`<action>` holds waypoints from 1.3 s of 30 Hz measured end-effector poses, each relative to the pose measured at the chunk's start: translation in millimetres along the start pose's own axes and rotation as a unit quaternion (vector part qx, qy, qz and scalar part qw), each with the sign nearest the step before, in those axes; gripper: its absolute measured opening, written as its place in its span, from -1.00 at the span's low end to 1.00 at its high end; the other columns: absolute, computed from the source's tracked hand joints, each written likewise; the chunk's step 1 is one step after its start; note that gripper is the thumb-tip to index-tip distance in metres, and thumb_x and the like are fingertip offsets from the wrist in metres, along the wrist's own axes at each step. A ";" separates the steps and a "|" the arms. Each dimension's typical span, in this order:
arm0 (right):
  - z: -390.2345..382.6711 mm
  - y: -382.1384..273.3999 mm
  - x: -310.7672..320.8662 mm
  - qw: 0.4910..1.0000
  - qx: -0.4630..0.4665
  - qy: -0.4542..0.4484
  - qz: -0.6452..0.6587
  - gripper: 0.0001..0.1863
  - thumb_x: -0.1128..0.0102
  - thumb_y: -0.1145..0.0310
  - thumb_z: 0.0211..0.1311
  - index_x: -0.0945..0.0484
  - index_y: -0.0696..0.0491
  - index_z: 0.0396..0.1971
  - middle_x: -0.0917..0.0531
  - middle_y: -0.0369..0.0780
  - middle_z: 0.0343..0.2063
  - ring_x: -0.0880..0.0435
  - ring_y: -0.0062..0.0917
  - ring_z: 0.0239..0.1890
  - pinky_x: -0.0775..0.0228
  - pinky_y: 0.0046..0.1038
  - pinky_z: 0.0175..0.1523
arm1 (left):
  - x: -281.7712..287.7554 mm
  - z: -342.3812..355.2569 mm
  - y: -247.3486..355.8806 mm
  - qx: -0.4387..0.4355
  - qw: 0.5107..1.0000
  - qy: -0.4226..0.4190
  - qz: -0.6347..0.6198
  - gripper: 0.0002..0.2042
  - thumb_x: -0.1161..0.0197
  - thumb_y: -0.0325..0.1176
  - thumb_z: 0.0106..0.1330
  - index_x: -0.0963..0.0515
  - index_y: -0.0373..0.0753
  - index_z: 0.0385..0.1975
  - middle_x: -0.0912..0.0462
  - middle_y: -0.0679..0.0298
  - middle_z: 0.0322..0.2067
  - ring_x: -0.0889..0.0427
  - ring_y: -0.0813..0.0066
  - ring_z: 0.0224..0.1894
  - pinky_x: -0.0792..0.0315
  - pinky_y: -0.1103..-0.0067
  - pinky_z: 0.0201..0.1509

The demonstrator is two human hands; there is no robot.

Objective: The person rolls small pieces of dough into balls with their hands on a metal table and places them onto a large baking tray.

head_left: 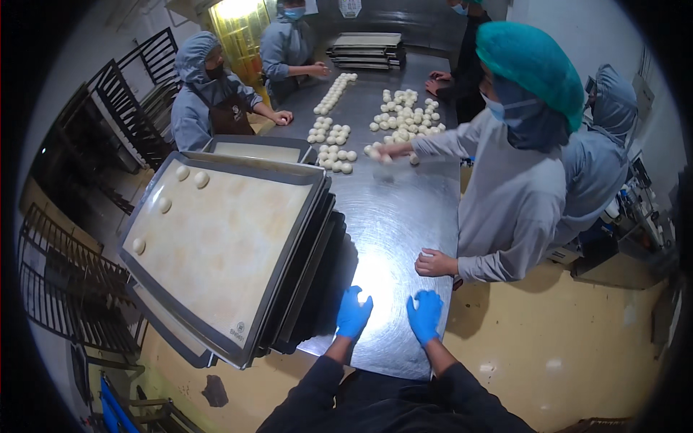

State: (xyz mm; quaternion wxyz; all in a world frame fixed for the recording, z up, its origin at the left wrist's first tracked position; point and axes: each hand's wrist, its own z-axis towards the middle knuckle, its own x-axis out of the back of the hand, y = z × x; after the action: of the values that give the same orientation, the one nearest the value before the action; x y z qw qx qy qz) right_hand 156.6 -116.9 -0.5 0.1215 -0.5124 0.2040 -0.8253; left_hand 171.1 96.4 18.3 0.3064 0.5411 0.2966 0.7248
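While co-workers in hairnets and masks line the far and right sides, a person in blue gloves rests the left hand (354,312) and the right hand (424,315) flat on a steel counter (393,209), each grip spread with fingers apart and pinching nothing. Both hands lie just inside the near edge, fingers pointing away toward the far end, near each other but not touching. Bare metal runs ahead of them up the counter's middle. To the left, a stack of baking trays (303,289) hangs partly over the near-left corner, its long axis slanting from lower right to upper left. The top tray (224,245) is lined with pale paper and carries four dough balls (182,173) along its far-left edge, the rest of the sheet bare. Farther up, loose dough pieces (404,115) sit in clusters and one long row on the counter's far half. A co-worker in a teal hairnet (530,65) leans in from the right, one hand (434,263) near the counter's right edge, the other reaching among the dough. More flat trays (364,49) are stacked at the far end. Dark wire racks (72,281) stand on the left.
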 end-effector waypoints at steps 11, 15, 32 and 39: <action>-52.2 19.9 61.5 0.982 0.054 -0.158 0.089 -0.80 -0.37 0.26 0.22 -0.54 0.03 -0.40 -0.57 -0.08 -0.18 -0.52 -0.14 -0.12 -0.29 -0.10 -0.02 | 50.7 -60.2 -15.3 -0.097 0.975 -0.187 0.075 -0.91 -0.32 -0.31 0.22 -0.65 -0.13 -0.37 -0.56 0.15 -0.23 -0.57 0.08 -0.15 -0.45 0.24 -0.10; 26.4 -5.1 -6.0 0.999 -0.029 0.019 -0.023 -0.75 -0.43 0.24 0.19 -0.51 0.00 -0.46 -0.58 -0.12 -0.30 -0.52 -0.17 -0.19 -0.31 -0.17 -0.12 | 2.1 -9.2 -13.9 -0.075 0.997 0.014 0.019 -0.85 -0.33 -0.36 0.23 -0.61 -0.21 -0.25 -0.56 0.10 -0.27 -0.59 0.07 -0.13 -0.46 0.23 -0.05; -4.4 1.8 -22.8 0.994 -0.016 -0.064 0.087 -0.78 -0.43 0.32 0.22 -0.55 0.05 -0.50 -0.59 -0.15 -0.39 -0.53 -0.14 -0.26 -0.33 -0.17 -0.08 | -14.0 -4.8 -11.8 -0.111 0.992 -0.051 0.026 -0.82 -0.30 -0.28 0.30 -0.61 -0.21 -0.20 -0.56 0.08 -0.23 -0.56 0.05 -0.15 -0.43 0.25 -0.05; -69.3 16.3 26.6 0.972 0.094 -0.070 0.202 -0.82 -0.41 0.37 0.21 -0.56 0.06 -0.48 -0.57 -0.11 -0.41 -0.52 -0.16 -0.21 -0.30 -0.18 -0.08 | 39.0 -75.3 -17.9 -0.162 0.973 -0.166 0.010 -0.86 -0.30 -0.30 0.24 -0.61 -0.18 -0.28 -0.52 0.16 -0.33 -0.54 0.10 -0.21 -0.41 0.23 -0.08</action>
State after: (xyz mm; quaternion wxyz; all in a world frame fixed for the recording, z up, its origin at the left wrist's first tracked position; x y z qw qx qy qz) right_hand 82.6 -127.5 -13.9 0.3471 -0.5032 0.2161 -0.7613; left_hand 91.7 130.2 10.2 0.4276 0.6002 0.1147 0.6662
